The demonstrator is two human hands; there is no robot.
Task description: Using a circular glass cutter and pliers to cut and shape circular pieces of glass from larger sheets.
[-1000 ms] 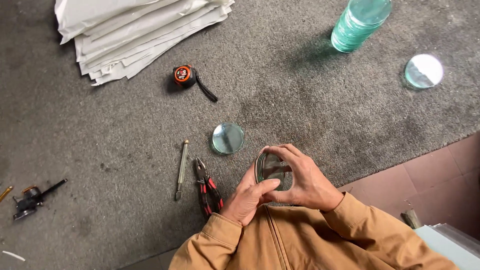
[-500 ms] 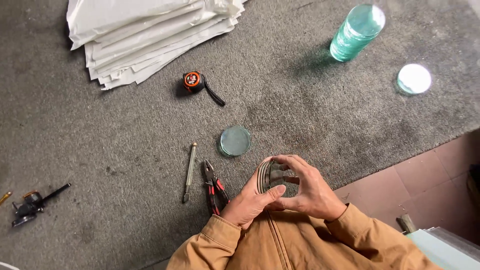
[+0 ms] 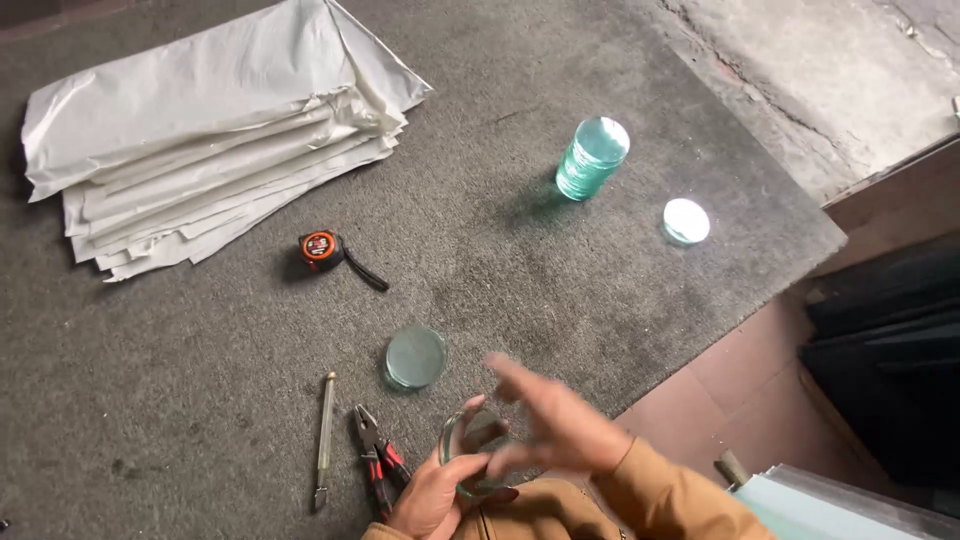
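Left hand: I see it curled around the edge of a round clear glass disc, fingers pinching its rim and holding it on edge just above my lap.
Right hand: blurred, fingers spread and loose, just over the disc's upper edge; I cannot tell whether it touches the glass.
Near tools: red-handled pliers lie just left of the left hand on the grey felt-covered table; a slim metal glass cutter lies beside them, apart.
Loose disc: one flat greenish glass circle lies on the table just beyond the hands.
Mid table: an orange and black tape measure with its strap trailing.
Far table: a tall stack of green-tinted glass discs, and a single bright disc to its right, well apart.
Far left: a pile of folded white paper sheets.
Progress, as I judge it: many discs are already stacked; the one in hand and two loose ones are not yet on the stack.
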